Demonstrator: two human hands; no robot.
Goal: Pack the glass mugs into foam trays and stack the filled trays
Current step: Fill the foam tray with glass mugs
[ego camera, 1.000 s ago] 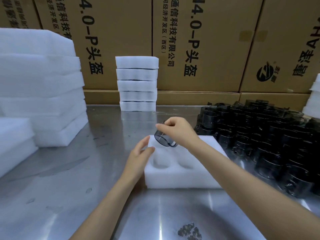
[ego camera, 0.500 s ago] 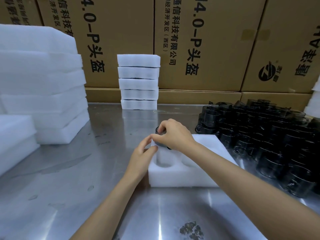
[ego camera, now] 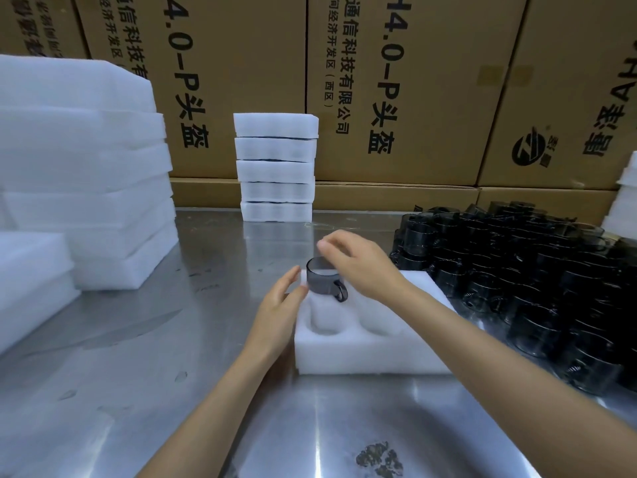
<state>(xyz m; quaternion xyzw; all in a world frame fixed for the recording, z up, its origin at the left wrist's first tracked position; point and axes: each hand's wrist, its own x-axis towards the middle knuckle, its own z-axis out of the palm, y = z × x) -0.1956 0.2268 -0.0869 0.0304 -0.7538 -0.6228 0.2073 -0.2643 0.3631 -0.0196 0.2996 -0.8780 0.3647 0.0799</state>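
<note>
A white foam tray (ego camera: 362, 353) with round pockets lies on the steel table in front of me. A dark smoked-glass mug (ego camera: 322, 279) stands upright in its far-left pocket, handle pointing toward me and right. My right hand (ego camera: 358, 263) hovers just above and right of the mug, fingers loosely bent and off the glass. My left hand (ego camera: 279, 305) rests with straight fingers against the tray's far-left corner, next to the mug. The near pockets hold nothing. A crowd of several dark glass mugs (ego camera: 534, 288) stands to the right.
A stack of several foam trays (ego camera: 275, 167) stands at the back centre. Large foam slabs (ego camera: 86, 174) are piled on the left. Cardboard boxes (ego camera: 413, 81) wall off the back. More foam (ego camera: 624, 198) shows at the right edge. A dark stain (ego camera: 379, 458) marks the near table.
My right hand lowered the mug into the far-left pocket, let go of it and lifted slightly. My left hand stayed at the tray's corner.
</note>
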